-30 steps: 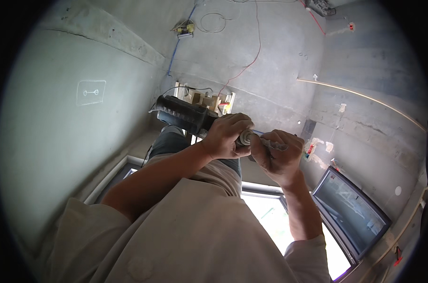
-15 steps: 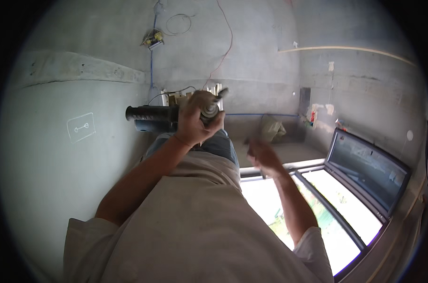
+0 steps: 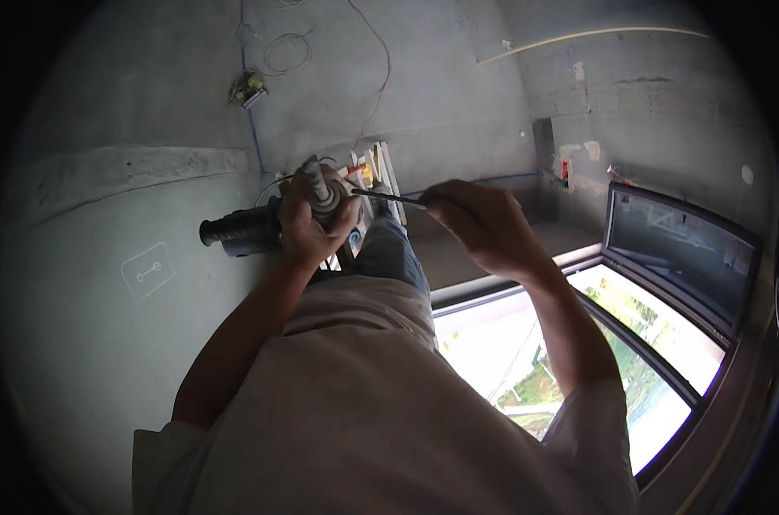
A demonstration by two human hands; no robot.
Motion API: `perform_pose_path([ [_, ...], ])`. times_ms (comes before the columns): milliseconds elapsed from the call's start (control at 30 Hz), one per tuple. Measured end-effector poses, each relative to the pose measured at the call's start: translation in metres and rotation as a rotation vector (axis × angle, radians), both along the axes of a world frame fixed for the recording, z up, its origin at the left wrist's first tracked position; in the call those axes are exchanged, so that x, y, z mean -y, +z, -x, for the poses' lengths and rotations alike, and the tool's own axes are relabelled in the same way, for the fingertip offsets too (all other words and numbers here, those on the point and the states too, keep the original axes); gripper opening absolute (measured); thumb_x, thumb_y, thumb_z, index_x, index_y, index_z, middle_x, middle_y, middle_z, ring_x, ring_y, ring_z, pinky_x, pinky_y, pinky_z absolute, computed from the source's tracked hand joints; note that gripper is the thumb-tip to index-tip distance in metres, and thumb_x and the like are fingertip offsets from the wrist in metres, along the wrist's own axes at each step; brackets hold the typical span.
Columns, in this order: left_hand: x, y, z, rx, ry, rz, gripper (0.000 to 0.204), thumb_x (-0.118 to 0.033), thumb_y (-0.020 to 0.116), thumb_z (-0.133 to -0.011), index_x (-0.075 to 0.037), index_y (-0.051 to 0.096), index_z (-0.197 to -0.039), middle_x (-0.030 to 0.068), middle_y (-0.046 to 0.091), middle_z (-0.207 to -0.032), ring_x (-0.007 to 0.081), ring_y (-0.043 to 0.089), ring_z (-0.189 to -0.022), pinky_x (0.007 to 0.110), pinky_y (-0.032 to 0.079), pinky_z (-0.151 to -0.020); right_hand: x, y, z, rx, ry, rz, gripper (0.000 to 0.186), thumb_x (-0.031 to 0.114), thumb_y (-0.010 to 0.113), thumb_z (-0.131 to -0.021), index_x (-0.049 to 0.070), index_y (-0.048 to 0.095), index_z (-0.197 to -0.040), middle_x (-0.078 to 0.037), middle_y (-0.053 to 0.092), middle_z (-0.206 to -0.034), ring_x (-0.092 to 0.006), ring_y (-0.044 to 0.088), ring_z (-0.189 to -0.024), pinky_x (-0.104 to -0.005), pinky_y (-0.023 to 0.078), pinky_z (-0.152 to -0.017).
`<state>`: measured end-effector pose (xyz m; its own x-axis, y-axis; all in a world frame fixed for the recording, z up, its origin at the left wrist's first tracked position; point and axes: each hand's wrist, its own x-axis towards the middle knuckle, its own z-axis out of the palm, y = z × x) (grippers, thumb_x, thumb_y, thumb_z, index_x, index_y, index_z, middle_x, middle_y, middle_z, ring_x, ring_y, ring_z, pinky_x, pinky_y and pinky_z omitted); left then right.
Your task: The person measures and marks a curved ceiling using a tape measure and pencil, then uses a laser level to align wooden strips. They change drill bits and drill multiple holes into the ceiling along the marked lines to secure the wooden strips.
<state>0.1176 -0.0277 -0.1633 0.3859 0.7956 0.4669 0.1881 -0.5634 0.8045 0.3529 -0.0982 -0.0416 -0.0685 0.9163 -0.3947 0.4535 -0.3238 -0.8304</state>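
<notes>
My left hand [image 3: 308,227] is wrapped round the front end of a dark power drill [image 3: 256,230] with a black ribbed handle sticking out to the left. A thick grey drill bit [image 3: 315,178] rises beside the round chuck; whether it is seated in it or held by my fingers I cannot tell. My right hand [image 3: 484,225] is closed on the back end of a slender dark drill bit [image 3: 389,197]. That bit points left, its far end close to the chuck. Whether it touches the chuck is unclear.
A window [image 3: 578,343] with a pane swung inward [image 3: 681,249] lies at the lower right. Grey walls surround me, with a chalk-marked outline [image 3: 149,271] at left and a wired box [image 3: 248,88] ahead. Below the drill are pale slats [image 3: 387,172] and my jeans-clad leg [image 3: 394,253].
My right hand has come up and left toward the chuck, with the slender bit now plainly visible. The drill has shifted left and turned in my left hand. The view has tilted.
</notes>
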Motion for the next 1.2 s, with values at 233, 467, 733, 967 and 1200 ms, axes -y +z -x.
perform_pose_path([
  [233,-0.005,-0.003,-0.002,0.021,-0.001,-0.015,0.040,-0.009,0.075,-0.072,0.000,0.053,-0.104,0.0147,0.059,-0.098,0.0288,0.060,-0.087,0.037,0.049,-0.077,-0.023,-0.018,-0.004,-0.041,0.134,-0.050,0.022,0.018,0.058,-0.093,0.001,0.065,-0.105,-0.011,0.069,-0.090,-0.0156,0.064,-0.081,-0.0303,0.049,-0.072],
  [467,-0.005,-0.001,-0.003,0.047,-0.037,-0.018,0.041,-0.012,0.075,-0.075,0.001,0.052,-0.106,0.0147,0.059,-0.097,0.0292,0.060,-0.089,0.037,0.049,-0.079,-0.035,-0.050,-0.009,-0.292,0.129,0.202,0.024,0.022,0.060,-0.094,0.002,0.065,-0.105,-0.006,0.066,-0.085,-0.0104,0.058,-0.080,-0.0270,0.046,-0.072],
  [733,-0.002,0.005,-0.003,-0.001,-0.052,0.013,0.036,-0.020,0.065,-0.085,0.003,0.052,-0.109,0.0160,0.059,-0.099,0.0271,0.059,-0.090,0.039,0.049,-0.081,-0.024,-0.094,0.031,-0.283,0.021,-0.205,0.030,0.028,0.064,-0.091,-0.001,0.067,-0.083,-0.004,0.060,-0.064,-0.0054,0.049,-0.064,-0.0250,0.043,-0.058],
  [967,-0.005,-0.002,0.000,0.019,-0.020,-0.013,0.040,-0.014,0.072,-0.077,0.003,0.051,-0.108,0.0164,0.058,-0.099,0.0268,0.059,-0.084,0.036,0.049,-0.075,-0.017,-0.113,0.053,-0.394,-0.177,-0.152,0.036,0.032,0.066,-0.090,-0.001,0.063,-0.073,-0.004,0.054,-0.057,-0.0070,0.044,-0.058,-0.0275,0.040,-0.054],
  [1200,-0.006,0.002,-0.003,-0.038,-0.062,-0.053,0.034,-0.013,0.066,-0.081,0.003,0.051,-0.107,0.0165,0.058,-0.099,0.0288,0.059,-0.088,0.039,0.048,-0.079,-0.024,-0.096,0.077,-0.473,-0.304,-0.160,0.028,0.028,0.063,-0.091,0.002,0.068,-0.082,-0.005,0.057,-0.060,-0.0083,0.050,-0.058,-0.0282,0.042,-0.055],
])
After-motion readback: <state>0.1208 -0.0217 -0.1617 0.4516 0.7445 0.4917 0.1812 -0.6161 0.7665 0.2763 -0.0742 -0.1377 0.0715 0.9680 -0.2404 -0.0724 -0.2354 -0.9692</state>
